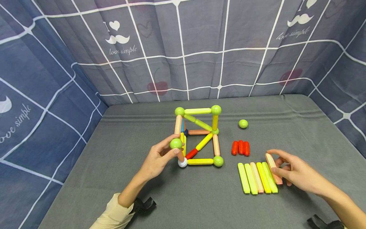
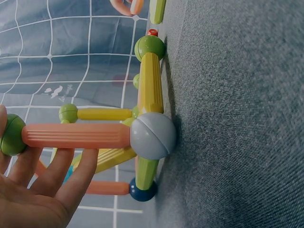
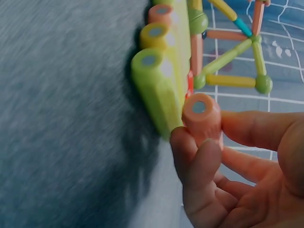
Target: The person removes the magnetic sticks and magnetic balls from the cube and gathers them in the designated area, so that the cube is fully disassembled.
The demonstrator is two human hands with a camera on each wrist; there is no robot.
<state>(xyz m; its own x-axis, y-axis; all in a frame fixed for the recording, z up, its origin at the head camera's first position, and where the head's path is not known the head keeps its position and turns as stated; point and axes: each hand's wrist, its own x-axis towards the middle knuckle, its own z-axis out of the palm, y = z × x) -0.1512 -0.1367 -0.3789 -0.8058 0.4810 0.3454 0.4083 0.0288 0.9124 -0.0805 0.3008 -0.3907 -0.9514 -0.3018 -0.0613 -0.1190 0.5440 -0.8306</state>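
My left hand (image 1: 156, 160) holds the green ball (image 1: 175, 143) atop an upright orange magnetic stick (image 2: 76, 136); some of its fingers lie along the stick. Below, that stick meets a white ball (image 1: 182, 162), a near corner of a frame built of sticks and balls. Yellow (image 1: 200, 162), orange and green sticks make up the frame's sides, with a red-and-yellow diagonal at its base. Over on the right, my right hand (image 1: 298, 175) pinches a loose orange magnetic stick (image 3: 202, 116) between thumb and fingers, tilted beside a row of sticks (image 1: 252, 178).
Three short red sticks (image 1: 241, 148) lie between the frame and the row. Farther back sits a loose green ball (image 1: 243, 123). A dark blue ball (image 2: 143, 189) forms another base corner. Grey cloth (image 1: 114, 165) covers the table, and a checked curtain (image 1: 200, 38) hangs behind.
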